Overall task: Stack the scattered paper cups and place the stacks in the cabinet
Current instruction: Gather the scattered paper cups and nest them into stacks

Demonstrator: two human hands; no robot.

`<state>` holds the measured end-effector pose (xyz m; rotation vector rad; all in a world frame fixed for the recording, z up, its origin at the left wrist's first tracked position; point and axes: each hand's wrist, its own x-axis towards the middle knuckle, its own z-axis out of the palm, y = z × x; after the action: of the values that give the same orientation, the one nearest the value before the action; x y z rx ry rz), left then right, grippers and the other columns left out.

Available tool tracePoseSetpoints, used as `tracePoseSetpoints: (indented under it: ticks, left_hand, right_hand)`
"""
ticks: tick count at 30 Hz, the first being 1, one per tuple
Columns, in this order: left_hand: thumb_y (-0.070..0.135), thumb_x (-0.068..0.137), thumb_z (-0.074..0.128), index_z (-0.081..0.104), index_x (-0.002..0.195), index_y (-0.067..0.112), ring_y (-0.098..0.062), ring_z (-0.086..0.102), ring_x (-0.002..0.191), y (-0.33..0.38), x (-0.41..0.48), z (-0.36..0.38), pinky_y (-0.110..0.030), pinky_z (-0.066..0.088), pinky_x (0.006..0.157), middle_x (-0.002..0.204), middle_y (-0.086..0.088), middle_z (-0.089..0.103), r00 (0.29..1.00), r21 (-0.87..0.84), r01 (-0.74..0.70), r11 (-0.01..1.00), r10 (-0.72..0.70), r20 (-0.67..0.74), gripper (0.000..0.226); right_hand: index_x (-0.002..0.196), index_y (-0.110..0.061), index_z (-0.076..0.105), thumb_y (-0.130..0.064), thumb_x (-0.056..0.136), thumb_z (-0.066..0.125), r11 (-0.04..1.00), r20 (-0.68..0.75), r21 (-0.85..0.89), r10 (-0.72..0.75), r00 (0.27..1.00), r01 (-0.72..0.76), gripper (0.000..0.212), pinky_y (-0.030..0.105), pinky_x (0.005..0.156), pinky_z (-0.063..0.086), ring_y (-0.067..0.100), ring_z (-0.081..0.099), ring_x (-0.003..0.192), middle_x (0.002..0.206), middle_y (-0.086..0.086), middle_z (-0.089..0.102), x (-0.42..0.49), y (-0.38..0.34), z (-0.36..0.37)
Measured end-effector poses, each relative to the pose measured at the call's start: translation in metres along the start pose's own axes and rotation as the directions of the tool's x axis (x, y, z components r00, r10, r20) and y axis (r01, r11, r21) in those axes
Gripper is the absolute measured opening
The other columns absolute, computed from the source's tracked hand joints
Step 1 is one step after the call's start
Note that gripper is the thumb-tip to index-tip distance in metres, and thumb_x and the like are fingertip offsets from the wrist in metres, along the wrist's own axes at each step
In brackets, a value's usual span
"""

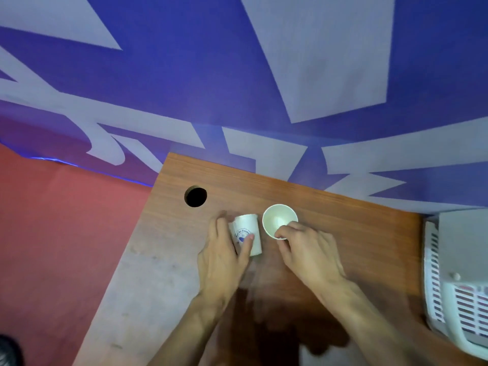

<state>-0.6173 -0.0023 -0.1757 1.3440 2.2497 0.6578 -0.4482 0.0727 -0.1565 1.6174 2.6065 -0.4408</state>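
Two white paper cups stand near the middle of the wooden table (343,233). The left cup (247,225) has a blue printed logo and is upside down; my left hand (224,254) grips it, thumb across the logo and fingers round its far side. The right cup (278,219) stands upright with its mouth open to the camera. My right hand (309,249) pinches that cup's near rim with curled fingers. The two cups are a short gap apart.
A round cable hole (195,196) sits in the table's far left part. A white slatted plastic appliance (459,286) stands off the table's right end. A blue and grey banner wall (237,88) rises behind the table, and red floor (52,233) lies to the left.
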Motion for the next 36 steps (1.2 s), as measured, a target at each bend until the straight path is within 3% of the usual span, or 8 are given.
tracePoseSetpoints:
  ticks: [2,6,10,14,21,23,32,36]
  left_hand:
    - [0.050,0.086,0.064,0.044,0.131,0.031,-0.014,0.062,0.099,-0.002,0.010,0.005,-0.033,0.049,0.068,0.135,0.017,0.044,0.998,0.074,-0.021,0.997,0.017,0.056,0.052]
    - [0.049,0.086,0.064,0.057,0.105,0.034,-0.018,0.064,0.086,0.010,0.011,0.010,-0.032,0.048,0.065,0.099,0.013,0.065,0.992,0.080,-0.062,0.995,0.053,0.110,0.025]
    - [0.044,0.091,0.061,0.063,0.093,0.030,-0.018,0.062,0.077,0.040,-0.021,0.015,-0.028,0.041,0.059,0.083,0.009,0.068,0.976,0.122,-0.189,0.974,0.173,0.133,0.015]
    - [0.041,0.087,0.066,0.066,0.087,0.030,-0.015,0.062,0.074,0.074,-0.061,0.023,-0.028,0.044,0.060,0.084,0.010,0.069,0.958,0.102,-0.261,0.960,0.244,0.153,0.011]
    - [0.038,0.087,0.067,0.063,0.081,0.029,-0.014,0.059,0.070,0.152,-0.147,0.046,-0.032,0.046,0.056,0.076,0.010,0.062,0.864,0.040,-0.490,0.871,0.479,0.155,0.011]
    - [0.035,0.085,0.070,0.063,0.080,0.028,-0.013,0.057,0.070,0.178,-0.171,0.051,-0.029,0.043,0.056,0.073,0.011,0.060,0.829,0.022,-0.548,0.836,0.539,0.147,0.011]
    - [0.035,0.088,0.066,0.064,0.084,0.029,-0.009,0.058,0.075,0.289,-0.261,0.096,-0.025,0.044,0.055,0.078,0.014,0.057,0.636,-0.189,-0.753,0.631,0.771,0.038,0.007]
    - [0.031,0.088,0.069,0.067,0.086,0.027,-0.012,0.059,0.075,0.329,-0.295,0.127,-0.029,0.048,0.058,0.079,0.013,0.057,0.600,-0.233,-0.774,0.588,0.800,0.025,0.005]
  right_hand:
    - [0.087,-0.034,0.072,-0.032,0.081,0.072,1.000,-0.013,0.007,-0.018,1.000,0.018,0.007,0.028,0.058,0.048,0.015,0.071,0.074,0.087,-0.011,0.070,-0.003,0.004,0.004]
    - [0.078,-0.032,0.071,-0.027,0.068,0.082,0.999,-0.055,0.024,-0.036,0.998,0.037,0.016,0.026,0.053,0.048,0.015,0.069,0.069,0.076,-0.011,0.067,-0.011,0.009,0.007]
    - [0.080,-0.031,0.072,-0.025,0.069,0.083,0.996,-0.162,0.087,0.024,0.986,-0.010,0.017,0.024,0.053,0.047,0.015,0.069,0.072,0.078,-0.010,0.068,-0.047,0.025,-0.003]
    - [0.084,-0.032,0.072,-0.026,0.076,0.080,0.982,-0.209,0.110,0.174,0.962,-0.154,0.013,0.024,0.055,0.042,0.015,0.068,0.073,0.083,-0.011,0.069,-0.115,0.055,-0.025]
    - [0.099,-0.030,0.075,-0.029,0.089,0.063,0.935,-0.273,0.254,0.314,0.909,-0.247,0.016,0.037,0.061,0.057,0.019,0.069,0.087,0.097,-0.009,0.071,-0.247,0.121,-0.056]
    - [0.102,-0.029,0.075,-0.032,0.090,0.055,0.923,-0.315,0.301,0.334,0.888,-0.241,0.023,0.034,0.064,0.056,0.018,0.068,0.088,0.100,-0.009,0.071,-0.279,0.134,-0.067]
    - [0.094,-0.031,0.072,-0.019,0.078,0.072,0.878,-0.555,0.378,0.469,0.687,-0.294,0.020,0.018,0.070,0.049,0.009,0.064,0.087,0.097,-0.016,0.067,-0.409,0.229,-0.096]
    - [0.094,-0.026,0.074,-0.020,0.084,0.069,0.863,-0.549,0.388,0.498,0.671,-0.324,0.013,0.012,0.077,0.044,0.008,0.063,0.089,0.097,-0.017,0.066,-0.448,0.276,-0.105]
